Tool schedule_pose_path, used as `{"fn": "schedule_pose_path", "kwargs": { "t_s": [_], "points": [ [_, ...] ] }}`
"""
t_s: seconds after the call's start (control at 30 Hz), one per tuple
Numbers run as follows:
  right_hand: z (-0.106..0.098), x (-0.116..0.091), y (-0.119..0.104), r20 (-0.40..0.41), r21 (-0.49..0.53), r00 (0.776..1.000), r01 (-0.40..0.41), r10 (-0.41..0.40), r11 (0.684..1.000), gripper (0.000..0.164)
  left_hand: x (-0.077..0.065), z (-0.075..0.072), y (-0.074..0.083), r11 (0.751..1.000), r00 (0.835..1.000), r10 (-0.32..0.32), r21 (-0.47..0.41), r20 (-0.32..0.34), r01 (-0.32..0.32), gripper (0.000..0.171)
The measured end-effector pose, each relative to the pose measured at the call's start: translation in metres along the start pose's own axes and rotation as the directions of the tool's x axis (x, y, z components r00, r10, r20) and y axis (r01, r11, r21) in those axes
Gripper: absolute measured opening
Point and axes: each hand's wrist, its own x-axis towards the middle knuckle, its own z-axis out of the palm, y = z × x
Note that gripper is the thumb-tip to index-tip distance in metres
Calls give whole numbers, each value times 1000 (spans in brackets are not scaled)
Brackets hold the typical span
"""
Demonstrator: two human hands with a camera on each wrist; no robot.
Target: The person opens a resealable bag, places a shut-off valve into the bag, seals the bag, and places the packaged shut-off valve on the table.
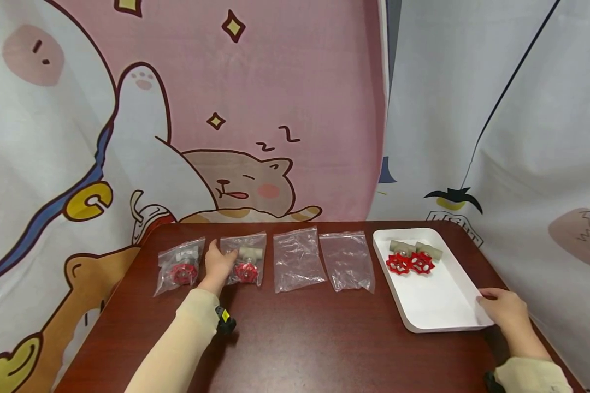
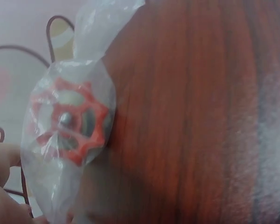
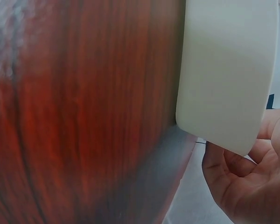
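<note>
My left hand is at the left edge of a clear zip bag, its thumb and forefinger spread apart over the plastic. Inside that bag is a valve with a red handwheel and a pale body. My right hand holds the near right corner of a white tray; in the right wrist view, curled fingers lie beneath its rim. Two more red-wheeled valves lie at the tray's far end.
Left of my left hand lies another bagged red-wheeled valve. Two flat zip bags without contents, a left one and a right one, lie between the left hand and the tray. A printed curtain hangs behind the brown table.
</note>
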Motion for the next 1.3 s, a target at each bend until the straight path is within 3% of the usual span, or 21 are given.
{"fn": "schedule_pose_path", "kwargs": {
  "t_s": [0.2, 0.4, 0.63, 0.9, 1.0, 1.3],
  "points": [
    [1, 2, 1, -17, -10, 999, 32, -32, 999, 39, -8, 10, 12, 978, 987, 143, 162, -66, -131, 71],
    [0, 0, 0, -14, -17, 999, 39, -39, 999, 39, -20, 21, 32, 932, 952, 302, 226, -46, -284, 65],
    [-1, 1, 0, -6, -26, 999, 38, -38, 999, 40, -33, 45, 44, 888, 904, 425, 174, 48, -426, 56],
    [0, 1, -2, -7, -29, 1000, 29, -29, 999, 40, -48, 74, 48, 856, 860, 496, 101, 124, -508, 49],
    [-1, 1, -3, -6, -30, 999, 31, -32, 999, 40, -54, 82, 49, 862, 865, 480, 107, 145, -496, 50],
    [0, 0, 2, -31, -56, 996, 84, -86, 995, 37, -59, 105, 46, 882, 911, 379, 233, 161, -408, 57]
  ]
}}
